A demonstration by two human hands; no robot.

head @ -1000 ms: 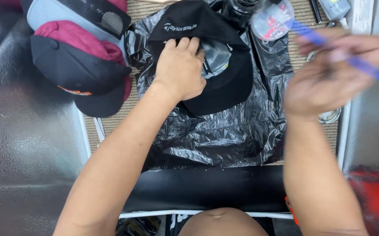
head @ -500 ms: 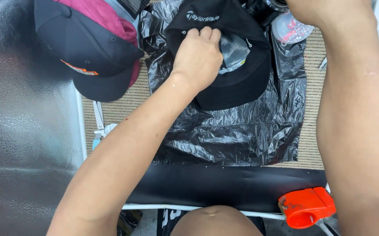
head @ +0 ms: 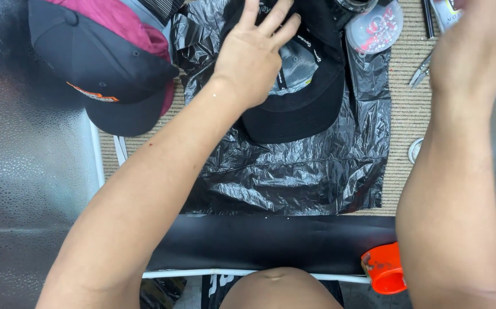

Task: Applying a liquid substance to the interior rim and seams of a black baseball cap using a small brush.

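Observation:
A black cap [head: 299, 109] lies upside down on a crinkled black plastic sheet [head: 293, 177], brim toward me. My left hand [head: 253, 54] rests flat on the cap's inner crown, fingers spread and straight, gripping nothing. My right hand [head: 479, 48] hovers at the upper right, above the mat's edge. It is blurred and its fingertips leave the frame, so anything it holds is hidden.
Stacked caps, dark navy over maroon [head: 105, 74], sit at the upper left. A round clear container of small red and white bits [head: 376, 28], small snips [head: 422, 71] and a metal disc [head: 415, 150] lie on the woven mat [head: 399, 171]. An orange tape dispenser [head: 385, 270] sits by the black padded edge [head: 271, 243].
My left hand's fingers have uncurled from the cap and now lie spread on it. The right hand, which held a blue pen a second ago, has moved across the upper right.

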